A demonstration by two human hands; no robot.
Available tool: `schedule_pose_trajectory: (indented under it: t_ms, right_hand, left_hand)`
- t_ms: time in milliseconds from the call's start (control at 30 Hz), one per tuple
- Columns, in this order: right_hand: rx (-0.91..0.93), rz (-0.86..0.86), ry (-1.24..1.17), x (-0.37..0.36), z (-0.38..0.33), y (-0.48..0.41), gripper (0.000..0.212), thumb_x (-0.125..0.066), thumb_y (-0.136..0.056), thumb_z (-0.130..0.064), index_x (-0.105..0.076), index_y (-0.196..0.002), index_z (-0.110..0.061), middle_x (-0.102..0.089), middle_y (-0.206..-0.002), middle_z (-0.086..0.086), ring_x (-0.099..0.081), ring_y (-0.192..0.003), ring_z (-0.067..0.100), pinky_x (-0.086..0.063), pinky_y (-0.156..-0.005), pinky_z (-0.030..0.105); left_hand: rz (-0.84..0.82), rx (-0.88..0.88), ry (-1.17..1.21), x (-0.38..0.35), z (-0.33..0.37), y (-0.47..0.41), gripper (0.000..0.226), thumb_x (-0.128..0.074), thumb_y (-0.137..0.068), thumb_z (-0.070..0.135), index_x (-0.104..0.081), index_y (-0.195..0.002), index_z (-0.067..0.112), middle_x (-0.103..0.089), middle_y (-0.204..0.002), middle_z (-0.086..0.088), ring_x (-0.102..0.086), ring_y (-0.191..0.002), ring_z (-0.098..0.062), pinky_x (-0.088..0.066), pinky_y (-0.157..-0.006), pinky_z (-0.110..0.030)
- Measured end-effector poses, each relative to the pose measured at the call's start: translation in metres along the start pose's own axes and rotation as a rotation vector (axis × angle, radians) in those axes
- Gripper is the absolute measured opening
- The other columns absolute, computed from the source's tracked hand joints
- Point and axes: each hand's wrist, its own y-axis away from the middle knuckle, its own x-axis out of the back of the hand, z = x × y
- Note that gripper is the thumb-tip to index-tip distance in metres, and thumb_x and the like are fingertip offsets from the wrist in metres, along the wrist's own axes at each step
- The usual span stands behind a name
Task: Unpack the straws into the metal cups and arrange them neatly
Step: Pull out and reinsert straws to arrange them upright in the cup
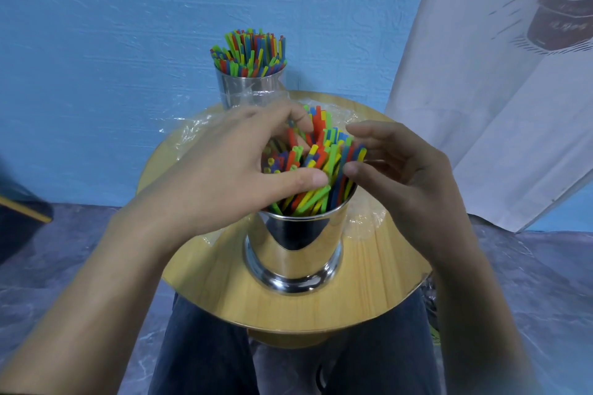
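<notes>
Round wooden tabletop (369, 282) carries the near polished metal cup (295, 250). From its left, the left hand (231, 170) curls round the multicoloured plastic straws (321, 154) standing in it; from its right, the right hand (407, 176) cups them, fingers relaxed. Probably light and slippery: gather near the tops; crumpled clear wrapper (192, 128) and a filled second cup (244, 90) behind it restrict reach.

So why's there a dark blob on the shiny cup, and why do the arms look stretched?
Head view: the near metal cup mirrors what faces it, so the blob is a reflection; head view again, the wide-angle lens stretches and blurs the forearms near the bottom edge, while the straws look sharp.
</notes>
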Motion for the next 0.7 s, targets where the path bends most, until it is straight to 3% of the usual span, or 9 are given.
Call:
schedule_pose_trajectory:
  t_ms: [133,233,400,567,700]
  right_hand:
    - [-0.018,0.045,0.068,0.001,0.005,0.001,0.031,-0.073,-0.093,-0.007,-0.070,-0.114,-0.030,-0.071,-0.109,-0.014,-0.064,-0.110,0.012,-0.056,-0.089,0.028]
    - [-0.061,0.091,0.124,0.000,0.010,0.001,0.026,-0.076,-0.091,-0.022,-0.070,-0.116,-0.028,-0.069,-0.104,-0.008,-0.064,-0.104,0.012,-0.057,-0.085,0.030]
    - [-0.119,0.080,0.179,0.003,0.011,-0.001,0.031,-0.075,-0.089,-0.038,-0.071,-0.117,-0.026,-0.069,-0.105,-0.006,-0.064,-0.097,0.008,-0.053,-0.078,0.023]
    - [-0.111,0.041,0.156,0.003,0.011,-0.002,0.020,-0.075,-0.092,-0.029,-0.073,-0.112,-0.031,-0.070,-0.104,-0.009,-0.064,-0.101,0.016,-0.057,-0.084,0.043]
    - [-0.083,0.024,0.116,0.000,0.006,-0.003,0.016,-0.074,-0.090,-0.033,-0.073,-0.106,-0.036,-0.070,-0.106,-0.009,-0.065,-0.106,0.020,-0.057,-0.087,0.050]
  left_hand:
    - [-0.040,0.004,-0.181,-0.001,0.006,0.001,0.081,-0.053,-0.056,0.095,-0.050,-0.124,0.052,-0.055,-0.112,0.025,-0.036,-0.118,0.001,-0.032,-0.098,-0.018]
    - [-0.023,-0.027,-0.304,-0.006,0.011,-0.001,0.087,-0.048,-0.054,0.099,-0.052,-0.125,0.049,-0.053,-0.113,0.023,-0.034,-0.125,-0.003,-0.027,-0.105,-0.027]
    - [0.010,-0.017,-0.247,-0.007,0.009,-0.003,0.063,-0.053,-0.067,0.087,-0.062,-0.115,0.048,-0.045,-0.108,0.025,-0.031,-0.120,0.003,-0.026,-0.101,-0.026]
    - [0.013,-0.010,-0.191,-0.007,0.004,-0.004,0.051,-0.050,-0.075,0.081,-0.065,-0.111,0.048,-0.051,-0.116,0.020,-0.045,-0.120,-0.005,-0.037,-0.100,-0.031]
    - [0.032,-0.034,-0.141,-0.007,0.005,-0.005,0.036,-0.055,-0.082,0.069,-0.068,-0.108,0.047,-0.055,-0.114,0.021,-0.044,-0.118,0.001,-0.034,-0.094,-0.026]
